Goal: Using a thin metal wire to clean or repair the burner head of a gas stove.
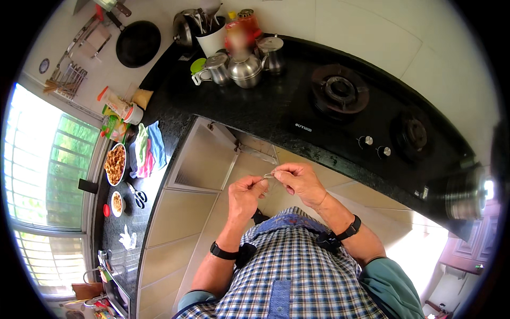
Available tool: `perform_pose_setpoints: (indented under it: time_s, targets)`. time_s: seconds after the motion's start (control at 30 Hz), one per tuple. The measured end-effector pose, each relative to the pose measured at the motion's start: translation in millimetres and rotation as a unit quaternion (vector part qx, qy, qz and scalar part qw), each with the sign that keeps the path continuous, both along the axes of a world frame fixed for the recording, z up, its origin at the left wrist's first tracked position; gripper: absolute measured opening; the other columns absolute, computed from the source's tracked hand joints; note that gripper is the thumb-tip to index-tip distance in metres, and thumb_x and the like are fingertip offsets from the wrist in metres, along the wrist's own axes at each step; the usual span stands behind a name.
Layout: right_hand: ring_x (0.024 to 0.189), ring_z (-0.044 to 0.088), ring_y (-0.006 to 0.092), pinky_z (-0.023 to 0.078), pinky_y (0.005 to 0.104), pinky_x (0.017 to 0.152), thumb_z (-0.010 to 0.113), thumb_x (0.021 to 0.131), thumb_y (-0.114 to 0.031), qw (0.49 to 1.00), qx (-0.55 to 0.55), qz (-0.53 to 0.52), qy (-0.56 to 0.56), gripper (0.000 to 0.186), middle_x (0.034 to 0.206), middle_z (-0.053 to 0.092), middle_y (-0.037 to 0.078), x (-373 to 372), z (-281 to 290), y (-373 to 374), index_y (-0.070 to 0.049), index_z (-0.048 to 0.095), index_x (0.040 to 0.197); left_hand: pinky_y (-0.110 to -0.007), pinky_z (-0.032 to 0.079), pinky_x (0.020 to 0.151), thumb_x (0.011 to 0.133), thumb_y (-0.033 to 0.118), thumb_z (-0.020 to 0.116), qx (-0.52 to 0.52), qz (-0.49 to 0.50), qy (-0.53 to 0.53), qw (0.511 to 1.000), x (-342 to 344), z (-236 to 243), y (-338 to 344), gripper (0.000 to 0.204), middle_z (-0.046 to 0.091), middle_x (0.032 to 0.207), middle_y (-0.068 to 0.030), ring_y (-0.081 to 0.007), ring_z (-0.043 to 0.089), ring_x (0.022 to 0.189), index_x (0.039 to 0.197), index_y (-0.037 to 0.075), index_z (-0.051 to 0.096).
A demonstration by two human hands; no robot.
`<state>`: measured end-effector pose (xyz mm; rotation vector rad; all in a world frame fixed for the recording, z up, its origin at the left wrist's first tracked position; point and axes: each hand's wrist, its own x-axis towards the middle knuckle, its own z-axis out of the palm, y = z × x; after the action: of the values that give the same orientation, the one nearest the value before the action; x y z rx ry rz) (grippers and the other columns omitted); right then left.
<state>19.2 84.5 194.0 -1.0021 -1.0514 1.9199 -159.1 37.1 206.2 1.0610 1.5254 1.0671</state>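
Both hands meet in front of my checked apron (276,250), over the gap between me and the counter. A thin, pale, string-like strand (269,175) runs between the fingertips; its exact kind is too small to tell. My left hand (246,195) is closed, thumb and forefinger pinching one side of the strand. Slightly higher, my right hand (301,182) pinches the other side, its remaining fingers curled. Dark straps with small devices circle both wrists.
The black counter (239,114) curves ahead, bearing a gas stove (340,90) and metal pots (244,72). An open cabinet door (204,154) stands below it. On the left counter lie cloths (146,151), scissors (139,196) and a bowl of brown food pieces (115,165).
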Motion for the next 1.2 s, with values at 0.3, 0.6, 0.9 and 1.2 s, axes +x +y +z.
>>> perform_pose_setpoints:
  time_s: [0.3, 0.6, 0.9, 1.2]
  targets:
    - [0.071, 0.058, 0.009, 0.046, 0.0251, 0.062, 0.068, 0.089, -0.013, 0.985, 0.122, 0.04, -0.115, 0.017, 0.077, 0.063, 0.001, -4, -10, -4, 0.002, 0.071, 0.095, -0.026, 0.05, 0.055, 0.088, 0.006, 0.065, -0.046, 0.021, -0.014, 0.999, -6, -7, -3, 0.014, 0.067, 0.07, -0.0093, -0.0141, 0.061, 0.059, 0.082, -0.006, 0.068]
    - [0.07, 0.063, 0.0294, 0.049, 0.0367, 0.062, 0.067, 0.084, -0.012, 0.9, 0.376, -0.008, -0.22, 0.01, 0.081, 0.065, 0.013, 4, -8, -11, -0.003, 0.069, 0.088, -0.026, 0.038, 0.039, 0.085, 0.005, 0.065, -0.085, 0.0, -0.111, 0.99, -3, -8, -5, 0.016, 0.064, 0.064, -0.0091, -0.0138, 0.055, 0.047, 0.072, -0.004, 0.066]
    - [0.073, 0.065, 0.0276, 0.051, 0.0361, 0.066, 0.064, 0.087, -0.017, 0.905, 0.346, -0.027, -0.247, 0.015, 0.085, 0.068, 0.015, 27, -15, -19, -0.005, 0.07, 0.092, -0.027, 0.043, 0.048, 0.083, 0.006, 0.069, -0.083, -0.044, -0.125, 0.988, 16, -27, 5, 0.012, 0.064, 0.064, -0.0083, -0.0134, 0.055, 0.052, 0.075, -0.003, 0.067]
    - [0.075, 0.069, 0.019, 0.058, 0.0332, 0.059, 0.063, 0.093, -0.027, 0.968, -0.145, -0.069, -0.19, 0.033, 0.095, 0.069, 0.009, 134, -162, -39, -0.002, 0.064, 0.114, -0.025, 0.046, 0.051, 0.086, 0.013, 0.069, -0.114, 0.011, -0.09, 0.989, 0, -68, 11, 0.014, 0.066, 0.069, -0.0064, -0.0128, 0.06, 0.057, 0.085, -0.001, 0.068]
